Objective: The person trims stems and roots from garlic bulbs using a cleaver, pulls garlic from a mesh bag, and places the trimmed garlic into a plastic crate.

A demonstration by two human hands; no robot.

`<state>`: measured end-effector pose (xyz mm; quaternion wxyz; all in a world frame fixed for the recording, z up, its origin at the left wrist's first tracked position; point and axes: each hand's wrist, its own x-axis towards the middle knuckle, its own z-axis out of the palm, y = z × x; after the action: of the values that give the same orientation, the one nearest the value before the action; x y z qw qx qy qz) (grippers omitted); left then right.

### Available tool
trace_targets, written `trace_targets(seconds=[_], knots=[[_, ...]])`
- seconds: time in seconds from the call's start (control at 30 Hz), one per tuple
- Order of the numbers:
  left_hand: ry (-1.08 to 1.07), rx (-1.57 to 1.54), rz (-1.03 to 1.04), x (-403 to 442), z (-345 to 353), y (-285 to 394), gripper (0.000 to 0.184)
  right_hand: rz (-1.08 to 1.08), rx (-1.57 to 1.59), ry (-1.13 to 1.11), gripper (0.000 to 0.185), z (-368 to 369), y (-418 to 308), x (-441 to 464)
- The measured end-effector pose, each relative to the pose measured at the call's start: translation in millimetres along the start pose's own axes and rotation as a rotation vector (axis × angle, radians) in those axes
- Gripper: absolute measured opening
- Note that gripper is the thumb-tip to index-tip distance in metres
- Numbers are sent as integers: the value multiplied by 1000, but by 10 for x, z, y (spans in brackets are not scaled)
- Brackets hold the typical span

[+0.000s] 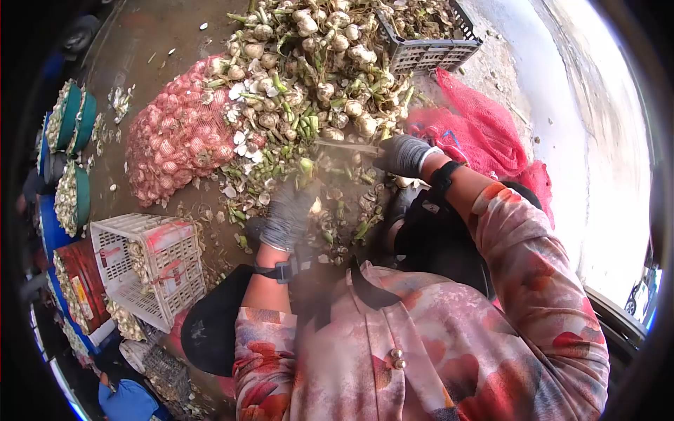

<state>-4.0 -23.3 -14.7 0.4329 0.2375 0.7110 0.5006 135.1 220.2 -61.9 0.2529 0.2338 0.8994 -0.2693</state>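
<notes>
Gloved in grey, my left hand (286,214) is closed round a garlic bulb (306,170) whose pale green top shows above the fingers; blur softens its outline. My right hand (405,156), in a dark glove with a grey cuff, is wrapped round the handle of a knife (349,146). The blade points left, just above the bulb. Beyond both hands rises a heap of garlic bulbs (326,91) with stems. Cut stems and peelings (337,217) lie on the ground between my hands.
A red net sack of garlic (186,133) stands left of the heap. A white crate (151,263) lies at lower left, near tubs (83,123) of garlic. At the top is a black crate (432,52); empty red netting (484,126) lies right. A person (126,400) is at bottom left.
</notes>
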Motion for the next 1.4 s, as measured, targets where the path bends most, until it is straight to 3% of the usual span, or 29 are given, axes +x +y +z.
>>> trace_targets(seconds=[0.1, 0.17, 0.2, 0.23, 0.3, 0.33, 0.4, 0.47, 0.5, 0.6, 0.63, 0.7, 0.73, 0.77, 0.8, 0.83, 0.93, 1.03, 1.17, 1.2, 1.3, 1.4], knots=[[8, -5, 29, -77, -69, 79, 37, -115, 495, 199, 57, -364, -617, -299], [-2, 438, 34, -33, -63, 165, 45, -368, 755, 224, 50, -222, -911, -162], [-25, 306, 145, -97, -8, 413, 51, -325, 522, 192, 46, -367, -1096, -266], [-32, 307, 143, -146, 51, 408, 51, -235, 556, 189, 43, -430, -1210, -342], [257, -218, 275, -230, 67, 393, 57, -162, 625, 246, 53, -421, -1185, -229], [215, -319, 331, -165, -47, 241, 63, -158, 776, 170, 49, -360, -1133, -184], [133, -193, 270, -94, -164, 180, 62, -118, 1076, 25, 41, -234, -1026, -92], [187, -19, 443, -16, -99, 111, 46, 42, 1219, -156, 37, -213, -1167, -188], [225, 67, 526, 26, -66, 78, 38, 44, 1215, -159, 37, -167, -1158, -140], [121, -379, 363, -35, -128, 179, 32, -238, 661, 201, 32, 25, -1048, -10], [103, -231, 390, 30, -231, 25, 34, -283, 453, 373, 31, 69, -1009, 15], [83, -81, 417, 84, -313, 4, 39, -239, 298, 328, 28, -329, -1159, -304], [105, -40, 359, 65, -301, 99, 33, -238, 299, 327, 28, -414, -1192, -405], [124, -1, 299, 49, -282, 140, 28, -379, 160, 372, 25, -468, -1205, -493], [249, 484, 505, 31, -325, -240, 28, -515, 20, 416, 23, -497, -1209, -554], [218, 216, 392, 34, -348, -457, 30, -505, 24, 414, 23, -514, -1223, -587], [202, 417, 403, 37, -361, -654, 33, -507, -38, 312, 24, -491, -1254, -594], [273, 501, 555, 9, -293, -649, 35, -434, -53, 231, 24, -432, -1237, -595], [243, -135, 429, -64, -166, -377, 43, -468, -135, 336, 24, -160, -966, -364], [144, 391, 560, -19, -272, -346, 47, -410, -132, 299, 22, -143, -898, -323], [62, 805, 760, 17, -256, -279, 51, -372, -162, 281, 21, -81, -812, -231], [92, 357, 483, -95, -125, -81, 52, -320, -137, 298, 20, -84, -792, -236]])
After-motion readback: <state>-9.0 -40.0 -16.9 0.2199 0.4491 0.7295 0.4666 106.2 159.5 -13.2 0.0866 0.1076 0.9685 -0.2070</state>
